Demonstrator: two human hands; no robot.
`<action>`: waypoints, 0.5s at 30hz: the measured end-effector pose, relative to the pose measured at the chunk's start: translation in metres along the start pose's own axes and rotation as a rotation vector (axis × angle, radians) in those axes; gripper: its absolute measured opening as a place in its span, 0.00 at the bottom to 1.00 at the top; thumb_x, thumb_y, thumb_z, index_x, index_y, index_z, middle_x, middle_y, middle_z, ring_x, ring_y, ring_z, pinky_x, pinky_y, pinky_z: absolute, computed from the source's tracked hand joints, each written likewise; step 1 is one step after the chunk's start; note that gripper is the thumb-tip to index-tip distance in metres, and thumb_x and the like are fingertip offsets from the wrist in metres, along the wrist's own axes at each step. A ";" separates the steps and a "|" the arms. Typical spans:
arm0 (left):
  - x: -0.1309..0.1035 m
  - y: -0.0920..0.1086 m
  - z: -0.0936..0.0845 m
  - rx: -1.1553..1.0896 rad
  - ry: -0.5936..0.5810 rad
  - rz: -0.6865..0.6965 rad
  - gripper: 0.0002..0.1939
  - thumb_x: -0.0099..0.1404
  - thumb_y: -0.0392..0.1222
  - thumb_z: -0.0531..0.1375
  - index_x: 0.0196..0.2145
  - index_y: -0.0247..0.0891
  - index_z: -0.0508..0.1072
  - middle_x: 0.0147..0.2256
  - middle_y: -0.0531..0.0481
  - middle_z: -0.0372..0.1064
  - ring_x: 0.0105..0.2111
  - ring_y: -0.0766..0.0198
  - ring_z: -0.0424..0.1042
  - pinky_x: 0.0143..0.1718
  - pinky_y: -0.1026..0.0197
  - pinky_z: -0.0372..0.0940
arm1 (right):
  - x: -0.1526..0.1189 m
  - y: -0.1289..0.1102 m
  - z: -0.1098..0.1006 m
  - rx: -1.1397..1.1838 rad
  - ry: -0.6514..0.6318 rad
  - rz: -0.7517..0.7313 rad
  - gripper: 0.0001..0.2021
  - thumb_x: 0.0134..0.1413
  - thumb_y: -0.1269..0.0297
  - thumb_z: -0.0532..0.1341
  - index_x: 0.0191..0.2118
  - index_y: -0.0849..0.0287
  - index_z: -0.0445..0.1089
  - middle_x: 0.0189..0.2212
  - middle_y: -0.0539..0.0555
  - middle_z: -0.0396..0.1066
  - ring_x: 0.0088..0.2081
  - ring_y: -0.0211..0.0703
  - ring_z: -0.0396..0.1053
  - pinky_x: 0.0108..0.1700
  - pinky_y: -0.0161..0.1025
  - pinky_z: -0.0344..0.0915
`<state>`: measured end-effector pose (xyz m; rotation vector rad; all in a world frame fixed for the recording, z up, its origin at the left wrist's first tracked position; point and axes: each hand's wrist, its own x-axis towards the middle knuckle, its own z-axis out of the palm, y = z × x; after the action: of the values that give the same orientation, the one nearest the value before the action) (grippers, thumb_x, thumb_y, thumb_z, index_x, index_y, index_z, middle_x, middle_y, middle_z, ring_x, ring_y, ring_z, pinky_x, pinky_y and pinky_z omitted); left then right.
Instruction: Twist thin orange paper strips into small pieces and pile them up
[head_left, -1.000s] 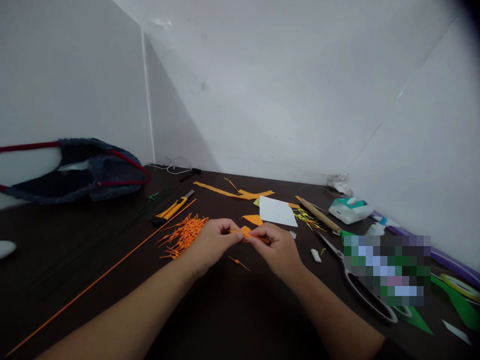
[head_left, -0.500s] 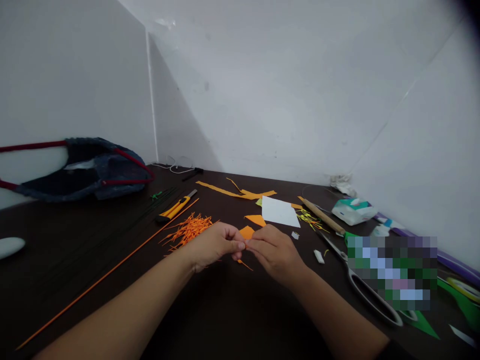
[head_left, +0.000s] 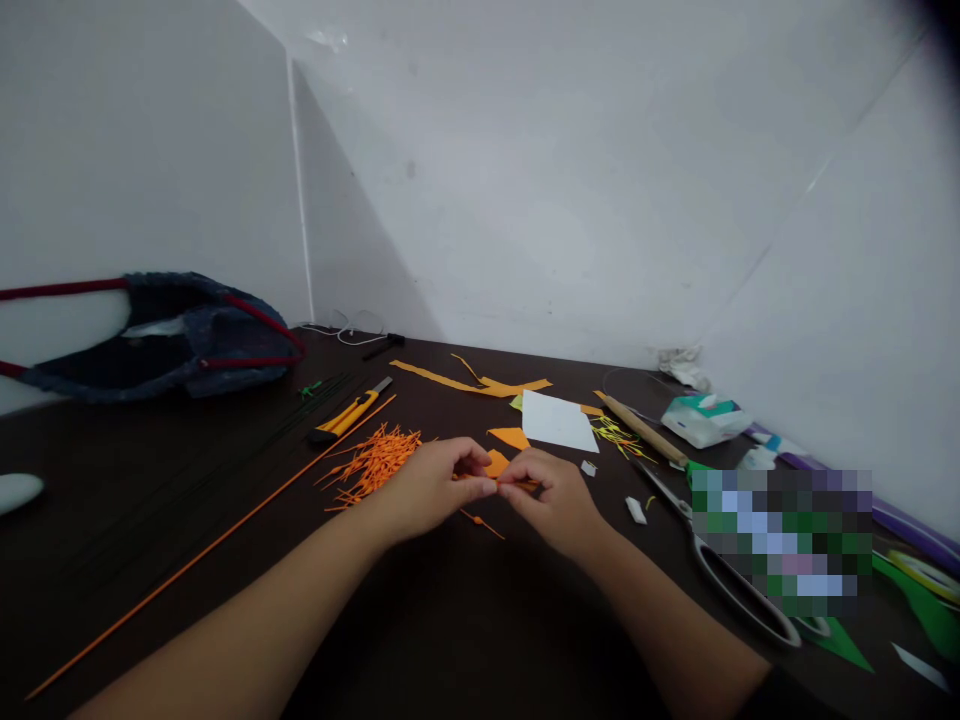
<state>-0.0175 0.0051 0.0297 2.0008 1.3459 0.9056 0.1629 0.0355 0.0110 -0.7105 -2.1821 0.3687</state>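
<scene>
My left hand (head_left: 441, 487) and my right hand (head_left: 553, 500) meet low over the dark table, fingertips almost touching. Pinched between both thumbs and forefingers is a thin orange paper strip (head_left: 529, 485), mostly covered by the fingers. Just below my left fingertips lies a small knotted orange strip (head_left: 480, 521) with a thin tail. A heap of similar orange strips (head_left: 382, 462) sits beside my left wrist. Behind the fingers are pieces of orange paper, one (head_left: 498, 462) partly hidden by my right hand and another (head_left: 510, 438) touching the white paper (head_left: 559, 422).
Left of the heap lie a yellow utility knife (head_left: 352, 415) and a long orange stick (head_left: 214, 545). A denim bag (head_left: 240, 345) stands far left. Scissors (head_left: 739, 590), a wooden-handled tool (head_left: 645, 430), yellow-green strips (head_left: 616, 436) and a tissue pack (head_left: 703, 420) lie right.
My fingers have shifted along the orange strip, and the right fingers have opened out somewhat, showing more of it. The things on the table stay where they were.
</scene>
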 end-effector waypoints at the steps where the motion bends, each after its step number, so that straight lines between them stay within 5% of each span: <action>1: 0.000 -0.001 0.000 -0.073 -0.047 -0.019 0.11 0.57 0.47 0.55 0.32 0.38 0.70 0.31 0.49 0.69 0.31 0.64 0.65 0.32 0.63 0.58 | 0.000 0.000 -0.001 -0.062 -0.001 -0.091 0.05 0.49 0.68 0.56 0.28 0.56 0.69 0.26 0.51 0.69 0.30 0.39 0.64 0.32 0.38 0.62; 7: -0.001 -0.005 0.001 -0.347 -0.278 -0.125 0.12 0.58 0.46 0.53 0.26 0.36 0.69 0.26 0.52 0.69 0.27 0.67 0.66 0.32 0.64 0.60 | -0.001 -0.008 -0.004 -0.426 -0.111 -0.380 0.12 0.56 0.70 0.50 0.32 0.56 0.71 0.29 0.55 0.69 0.31 0.42 0.61 0.34 0.40 0.61; 11: 0.000 -0.005 0.002 -0.211 -0.212 -0.121 0.08 0.55 0.43 0.56 0.25 0.36 0.69 0.23 0.53 0.67 0.25 0.67 0.64 0.27 0.66 0.57 | -0.002 -0.006 0.000 -0.301 -0.059 -0.321 0.10 0.54 0.70 0.52 0.32 0.56 0.70 0.28 0.54 0.69 0.31 0.41 0.62 0.34 0.39 0.61; 15: 0.001 -0.004 0.003 0.112 -0.039 0.003 0.07 0.53 0.41 0.57 0.22 0.37 0.69 0.22 0.54 0.64 0.23 0.68 0.61 0.25 0.66 0.53 | -0.001 0.000 0.005 -0.055 -0.010 -0.107 0.05 0.49 0.71 0.57 0.29 0.56 0.69 0.26 0.52 0.69 0.31 0.39 0.65 0.33 0.38 0.62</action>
<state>-0.0169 0.0076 0.0250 2.0936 1.3996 0.8040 0.1593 0.0344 0.0068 -0.6203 -2.2367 0.2584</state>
